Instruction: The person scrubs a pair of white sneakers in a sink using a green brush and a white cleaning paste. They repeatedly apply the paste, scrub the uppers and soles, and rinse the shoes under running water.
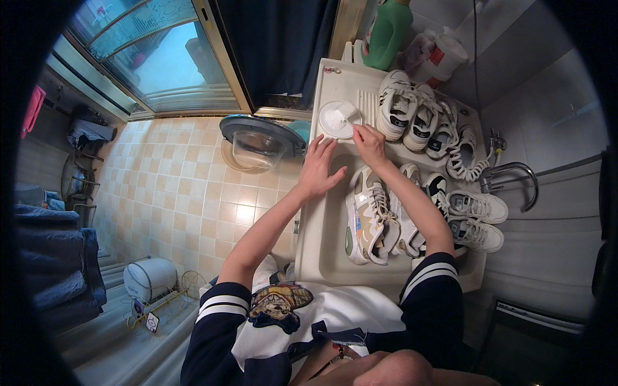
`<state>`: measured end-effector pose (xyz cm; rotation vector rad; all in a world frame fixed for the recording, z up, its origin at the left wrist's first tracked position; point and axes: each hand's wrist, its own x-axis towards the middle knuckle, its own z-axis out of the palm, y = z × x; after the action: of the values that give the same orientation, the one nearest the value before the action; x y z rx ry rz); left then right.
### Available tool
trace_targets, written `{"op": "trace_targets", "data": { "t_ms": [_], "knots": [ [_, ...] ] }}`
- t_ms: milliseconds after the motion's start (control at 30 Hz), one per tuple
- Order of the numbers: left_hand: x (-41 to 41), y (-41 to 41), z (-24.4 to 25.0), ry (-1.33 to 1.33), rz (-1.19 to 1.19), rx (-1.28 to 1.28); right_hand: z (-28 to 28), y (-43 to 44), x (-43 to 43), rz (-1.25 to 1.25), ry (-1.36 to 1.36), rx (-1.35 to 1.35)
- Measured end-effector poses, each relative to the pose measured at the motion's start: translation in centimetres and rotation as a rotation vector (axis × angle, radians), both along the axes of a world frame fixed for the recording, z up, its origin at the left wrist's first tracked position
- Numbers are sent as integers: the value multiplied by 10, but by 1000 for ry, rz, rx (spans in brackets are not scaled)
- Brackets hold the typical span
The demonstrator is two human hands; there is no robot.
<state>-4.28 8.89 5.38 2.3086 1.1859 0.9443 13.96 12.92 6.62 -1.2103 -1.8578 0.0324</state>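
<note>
My right hand point(369, 144) pinches the slim handle of a white scoop point(345, 111) above a small white dish point(324, 126). White powder point(332, 117) lies in that dish, which rests on the sink ledge beside the ribbed washboard point(368, 103). With fingers spread and nothing held, my left hand point(318, 166) is by the sink's left rim, its fingertips near the dish. Below my right forearm, a beige and white sneaker point(367, 217) lies in the ceramic sink basin point(333, 268), with other sneakers partly hidden by the arm.
White sneakers point(397, 108) stand along the back ledge. A white pair point(475, 207) sits on the right rim, near a curved faucet point(528, 186) and coiled hose point(466, 169). Behind is a green bottle point(388, 38). A round dark-rimmed appliance door point(285, 140) juts out at left.
</note>
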Motion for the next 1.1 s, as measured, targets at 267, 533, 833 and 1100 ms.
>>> {"op": "trace_targets", "data": {
  "t_ms": [267,533,833,1100],
  "knots": [
    [-1,1,-4,-33,-10,-7,-2,2,10,63,-155,55],
    [-1,1,-3,-52,-12,11,-1,0,15,96,-240,94],
    [-1,2,-2,-52,-19,14,4,-1,20,116,-359,117],
    [-2,1,0,-46,-19,9,11,2,28,119,-405,119]
  ]
}}
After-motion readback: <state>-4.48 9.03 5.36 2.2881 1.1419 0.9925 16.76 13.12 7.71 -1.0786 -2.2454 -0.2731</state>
